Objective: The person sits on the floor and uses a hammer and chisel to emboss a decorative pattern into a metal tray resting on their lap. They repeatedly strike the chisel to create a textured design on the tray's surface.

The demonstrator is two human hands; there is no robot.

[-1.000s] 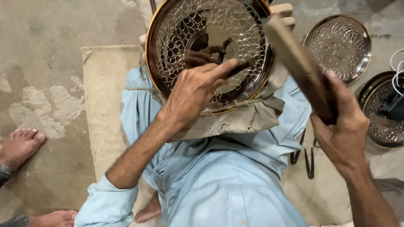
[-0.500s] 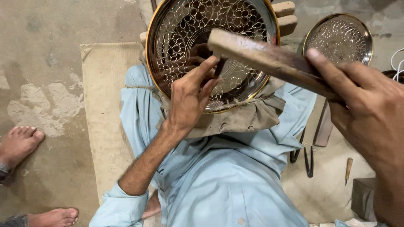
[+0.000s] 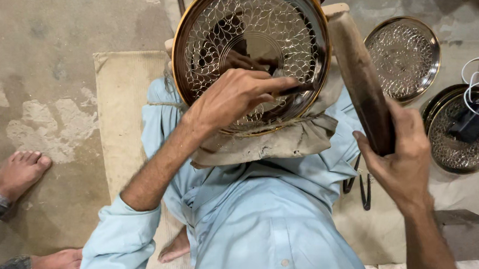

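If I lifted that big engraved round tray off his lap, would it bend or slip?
The engraved tray looks like rigid metal, so it probably holds its shape. Its polished, mirror-like surface suggests it is slippery in bare fingers. It leans on a cloth pad, steadied by the left hand, so it may tip or roll if released.

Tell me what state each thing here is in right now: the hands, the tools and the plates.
Left hand: pinching a thin dark punch against the plate.
Right hand: gripping a wooden mallet, raised off the plate.
Engraved round plate: tilted up, propped on a cloth-covered rest.
Second plate: flat on the floor.
Third plate: flat, with a dark thing and white cable inside.
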